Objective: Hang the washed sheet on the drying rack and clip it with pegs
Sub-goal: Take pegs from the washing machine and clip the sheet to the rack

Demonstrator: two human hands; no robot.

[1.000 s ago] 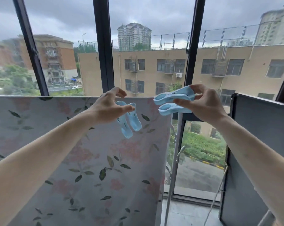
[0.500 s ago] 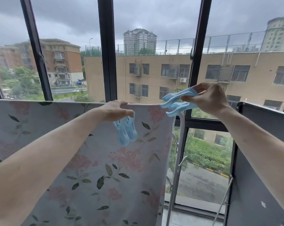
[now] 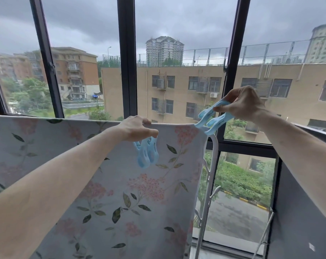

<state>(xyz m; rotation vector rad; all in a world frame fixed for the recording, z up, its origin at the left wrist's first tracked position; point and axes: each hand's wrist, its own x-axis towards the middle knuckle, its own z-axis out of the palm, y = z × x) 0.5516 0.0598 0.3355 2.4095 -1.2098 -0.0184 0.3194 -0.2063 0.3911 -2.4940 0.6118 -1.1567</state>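
A pale sheet point(image 3: 106, 184) printed with pink flowers and green leaves hangs over the top bar of a white drying rack point(image 3: 211, 165). My left hand point(image 3: 137, 128) rests on the sheet's top edge and holds two light blue pegs point(image 3: 147, 153) that dangle below it in front of the fabric. My right hand point(image 3: 240, 104) pinches another light blue peg point(image 3: 209, 119), its jaws pointing down-left at the sheet's top right corner, touching or nearly touching the rack's end.
Tall dark-framed windows point(image 3: 127, 58) stand right behind the rack, with buildings and trees outside. A dark grey panel point(image 3: 298, 212) stands at the right, with thin white rods point(image 3: 262, 238) leaning beside it.
My left hand dropped onto the sheet's top edge with its two pegs. My right hand carried its peg down and left to the sheet's right corner.
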